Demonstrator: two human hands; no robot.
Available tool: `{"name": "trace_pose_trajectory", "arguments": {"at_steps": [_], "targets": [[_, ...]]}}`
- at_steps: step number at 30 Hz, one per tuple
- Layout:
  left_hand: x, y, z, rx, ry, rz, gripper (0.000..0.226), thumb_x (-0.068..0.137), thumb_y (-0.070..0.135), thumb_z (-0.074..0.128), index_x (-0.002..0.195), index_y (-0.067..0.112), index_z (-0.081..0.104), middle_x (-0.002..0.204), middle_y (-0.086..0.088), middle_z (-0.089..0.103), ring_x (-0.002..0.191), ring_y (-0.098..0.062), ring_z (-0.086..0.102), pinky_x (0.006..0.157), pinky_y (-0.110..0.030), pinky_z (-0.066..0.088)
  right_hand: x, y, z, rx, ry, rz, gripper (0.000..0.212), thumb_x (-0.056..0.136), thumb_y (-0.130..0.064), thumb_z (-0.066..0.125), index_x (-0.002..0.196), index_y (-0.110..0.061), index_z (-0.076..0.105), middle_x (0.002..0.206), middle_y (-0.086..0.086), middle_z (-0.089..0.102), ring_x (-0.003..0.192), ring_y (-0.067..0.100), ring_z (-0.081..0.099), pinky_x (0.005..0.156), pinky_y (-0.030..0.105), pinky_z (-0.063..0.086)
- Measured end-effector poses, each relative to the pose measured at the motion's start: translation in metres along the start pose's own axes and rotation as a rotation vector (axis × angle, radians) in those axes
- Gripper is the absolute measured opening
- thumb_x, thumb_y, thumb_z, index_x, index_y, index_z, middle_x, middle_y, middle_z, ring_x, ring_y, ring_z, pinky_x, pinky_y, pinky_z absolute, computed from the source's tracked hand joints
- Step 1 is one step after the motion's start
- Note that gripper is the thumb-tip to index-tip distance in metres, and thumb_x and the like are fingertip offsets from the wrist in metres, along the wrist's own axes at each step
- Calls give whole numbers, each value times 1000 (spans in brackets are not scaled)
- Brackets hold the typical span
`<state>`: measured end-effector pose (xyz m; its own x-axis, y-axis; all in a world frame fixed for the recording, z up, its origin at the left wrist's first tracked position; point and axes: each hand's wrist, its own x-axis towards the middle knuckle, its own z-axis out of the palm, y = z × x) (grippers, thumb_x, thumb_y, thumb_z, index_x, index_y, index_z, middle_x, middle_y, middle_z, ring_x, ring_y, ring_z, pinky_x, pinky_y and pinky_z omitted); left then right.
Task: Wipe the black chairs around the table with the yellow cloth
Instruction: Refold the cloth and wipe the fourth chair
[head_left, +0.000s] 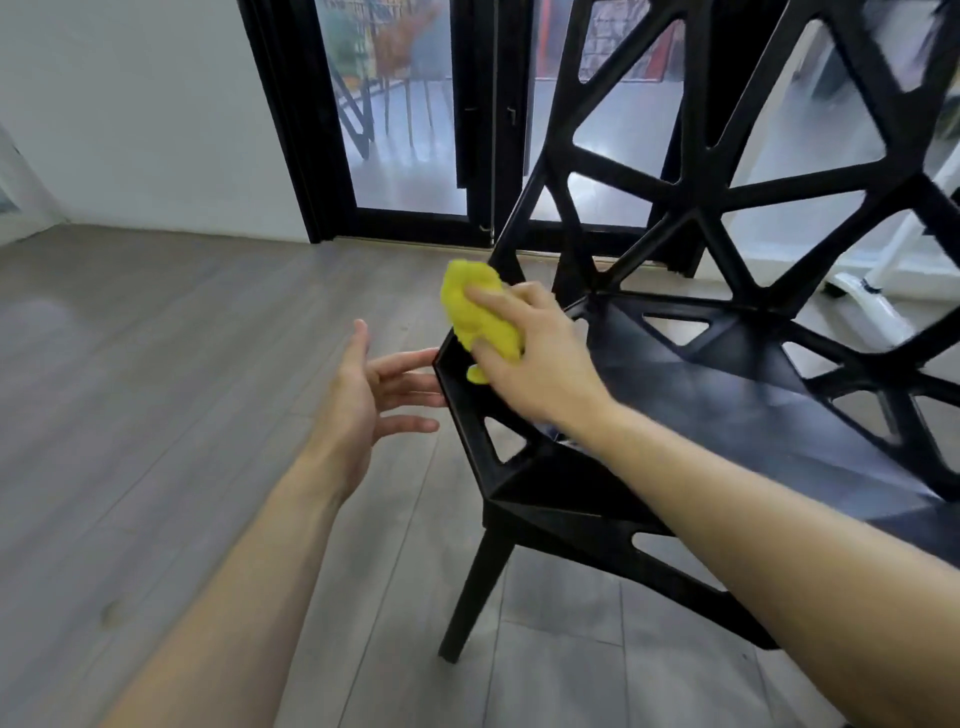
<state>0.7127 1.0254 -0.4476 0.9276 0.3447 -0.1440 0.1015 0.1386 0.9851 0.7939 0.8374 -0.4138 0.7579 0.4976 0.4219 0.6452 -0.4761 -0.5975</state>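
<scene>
A black chair (727, 395) with an open triangular lattice seat and back fills the right half of the head view. My right hand (535, 353) is shut on the bunched yellow cloth (475, 312) and presses it on the seat's far left rim. My left hand (374, 400) is open just left of the seat's edge, with its fingertips at or touching the rim. One front leg of the chair stands on the floor below my arms.
Grey wood-plank floor (156, 389) spreads out to the left. Black-framed glass doors (405, 119) stand behind the chair, with a white wall to their left. A white frame (872, 296) stands at the far right behind the chair back.
</scene>
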Motion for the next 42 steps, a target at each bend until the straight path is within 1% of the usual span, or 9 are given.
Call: {"name": "trace_pose_trajectory", "arguments": {"at_steps": [3,8,14,22,26,29,33,37,42], "targets": [[5,-2,-4,-34,-30,6,94,109,71,14,112,8,83,106,-24,80,95,-33,76,75,-46,62,-55,0,-14,-231,-178,-292,53,81,-28,70,131,-41,73,131,-9,60,116,21,53,101,33,49],[2,-1,6,-29,17,50,83,112,66,19,108,9,79,93,-19,78,86,-30,76,65,-40,62,-25,-10,10,-281,-17,-126,52,92,-39,64,143,-32,62,128,-2,62,112,27,53,99,48,51],[-2,-7,15,36,62,161,65,117,51,26,107,13,77,85,-12,77,74,-25,74,58,-36,61,-116,14,-44,-411,-207,-379,46,96,-39,65,142,-37,65,143,-2,58,119,30,52,99,46,51],[-1,-5,46,-80,366,197,43,113,33,45,93,6,72,65,-1,71,47,-9,57,47,-21,43,-80,-11,13,-482,-127,-307,45,97,-41,57,141,-39,63,153,2,50,130,37,44,91,52,46],[-5,-7,49,9,347,208,40,110,33,47,106,1,70,74,-9,70,53,-18,62,50,-33,53,-143,12,-48,-483,-223,-434,34,100,-50,59,132,-48,69,151,-11,56,129,28,50,97,53,43],[-10,-6,45,164,345,256,35,106,38,49,103,11,72,90,-18,76,59,-28,66,64,-50,64,-153,42,-84,-585,-112,-119,42,103,-64,44,135,-49,67,151,-8,56,127,33,50,112,66,35],[-20,-4,44,473,391,322,18,100,39,59,106,30,74,82,6,78,72,-22,76,75,-52,66,-124,8,-32,-694,30,73,51,106,-56,27,130,-31,64,135,6,62,109,39,50,94,54,45],[-22,-6,50,783,446,381,31,99,36,62,127,26,72,113,2,75,104,-21,73,97,-44,59,-122,-29,22,-629,-24,-94,41,99,-38,45,134,-17,53,148,14,52,118,41,50,93,54,42],[-36,-17,57,1105,323,531,61,99,29,69,156,16,51,149,-10,47,142,-31,44,119,-46,42,-182,35,-70,-658,108,-90,44,96,-52,62,136,-35,66,148,-7,61,130,28,55,117,62,31]]}}
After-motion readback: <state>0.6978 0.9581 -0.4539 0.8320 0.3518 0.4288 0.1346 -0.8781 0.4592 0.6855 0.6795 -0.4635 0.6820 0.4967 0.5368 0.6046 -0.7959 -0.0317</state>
